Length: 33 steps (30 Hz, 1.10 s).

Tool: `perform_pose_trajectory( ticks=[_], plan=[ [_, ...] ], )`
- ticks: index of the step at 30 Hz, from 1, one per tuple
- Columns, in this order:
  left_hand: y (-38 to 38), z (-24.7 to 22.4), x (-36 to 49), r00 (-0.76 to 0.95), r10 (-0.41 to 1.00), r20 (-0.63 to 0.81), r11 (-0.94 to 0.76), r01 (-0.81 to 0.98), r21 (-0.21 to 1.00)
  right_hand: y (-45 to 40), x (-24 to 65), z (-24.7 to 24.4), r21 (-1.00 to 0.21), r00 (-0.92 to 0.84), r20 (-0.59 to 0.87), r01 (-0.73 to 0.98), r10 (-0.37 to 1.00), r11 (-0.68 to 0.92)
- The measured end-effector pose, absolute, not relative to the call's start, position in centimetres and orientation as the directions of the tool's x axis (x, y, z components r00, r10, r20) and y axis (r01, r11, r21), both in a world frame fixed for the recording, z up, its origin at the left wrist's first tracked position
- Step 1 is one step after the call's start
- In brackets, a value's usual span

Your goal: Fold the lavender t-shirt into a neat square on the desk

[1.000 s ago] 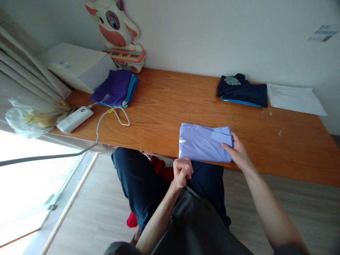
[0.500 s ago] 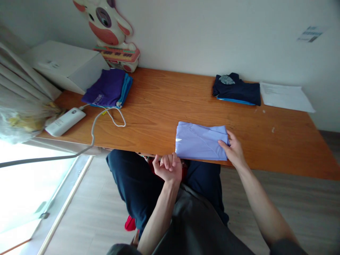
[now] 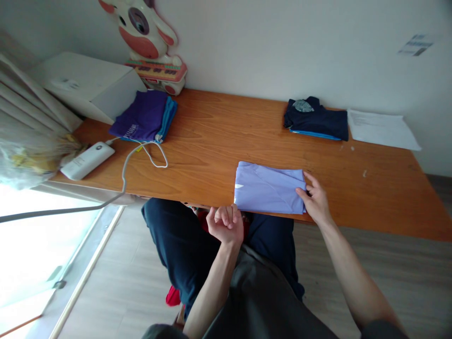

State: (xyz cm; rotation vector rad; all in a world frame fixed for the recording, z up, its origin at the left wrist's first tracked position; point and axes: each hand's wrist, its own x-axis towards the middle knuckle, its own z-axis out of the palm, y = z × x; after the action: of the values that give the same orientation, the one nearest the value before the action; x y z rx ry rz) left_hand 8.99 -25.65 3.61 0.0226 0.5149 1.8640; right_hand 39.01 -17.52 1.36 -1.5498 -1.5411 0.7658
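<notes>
Curled loosely, with nothing seen inside it, the left hand (image 3: 226,223) stays away from no edge: it is just beside the near left corner of the folded lavender shirt (image 3: 268,189), and I cannot tell if a fingertip touches there. From this corner the shirt extends to the right, its long axis almost parallel to the front edge of the wooden table (image 3: 208,136), on which it lies flat, close to that edge. At its right end is the right hand (image 3: 317,197), clearly the nearer one, with the thumb on the fabric and the index finger at the far right corner; whether the cloth is pinched, I cannot tell. Seen from this grip, the whole shirt lies to the left. Around them, from left to right, are a white power bank (image 3: 87,161) with a cable, a white box (image 3: 88,87), a folded purple garment (image 3: 143,115) upon blue ones, a cow-shaped toy keyboard (image 3: 155,70) against the wall, a folded navy garment (image 3: 321,121) with something blue below, and white paper (image 3: 381,128).
</notes>
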Motion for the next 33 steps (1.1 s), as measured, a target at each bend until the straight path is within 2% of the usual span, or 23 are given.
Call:
perform_pose_trajectory(
  ticks=[4, 7, 10, 17, 23, 26, 29, 33],
  plan=[
    [-25.8, 3.2, 10.0, -0.406, 0.9, -0.161, -0.288, -0.829, 0.479, -17.8, 38.8, 1.0, -0.899, 0.096, 0.087, 0.437, 0.992, 0.036],
    [-25.7, 2.8, 10.3, -0.425, 0.893, -0.149, -0.304, -0.812, 0.498, -18.0, 38.7, 0.7, -0.91, 0.087, 0.082, 0.412, 0.993, 0.039],
    [-25.4, 2.6, 10.4, -0.484, 0.859, -0.164, -0.349, -0.79, 0.505, -18.2, 38.6, 0.9, -0.882, 0.079, 0.113, 0.467, 0.99, 0.064],
    [-24.8, 2.6, 10.7, -0.521, 0.847, -0.104, -0.393, -0.747, 0.535, -17.9, 39.4, 2.0, -0.69, -0.001, 0.163, 0.715, 0.987, 0.115],
    [-24.7, 2.4, 11.4, -0.549, 0.835, 0.026, -0.447, -0.65, 0.614, -18.1, 37.3, 5.3, -0.422, -0.111, 0.43, 0.852, 0.896, 0.308],
    [-24.7, 2.3, 11.4, -0.537, 0.842, 0.047, -0.447, -0.646, 0.619, -18.9, 34.5, 6.2, -0.4, -0.238, 0.383, 0.828, 0.892, 0.393],
    [-24.7, 2.4, 11.2, -0.525, 0.85, 0.054, -0.432, -0.634, 0.642, -19.2, 32.6, 5.2, -0.335, -0.356, 0.241, 0.843, 0.903, 0.421],
    [-24.7, 2.4, 10.7, -0.514, 0.858, 0.012, -0.391, -0.638, 0.663, -19.2, 32.5, 2.9, -0.24, -0.396, 0.109, 0.88, 0.912, 0.41]
  ],
)
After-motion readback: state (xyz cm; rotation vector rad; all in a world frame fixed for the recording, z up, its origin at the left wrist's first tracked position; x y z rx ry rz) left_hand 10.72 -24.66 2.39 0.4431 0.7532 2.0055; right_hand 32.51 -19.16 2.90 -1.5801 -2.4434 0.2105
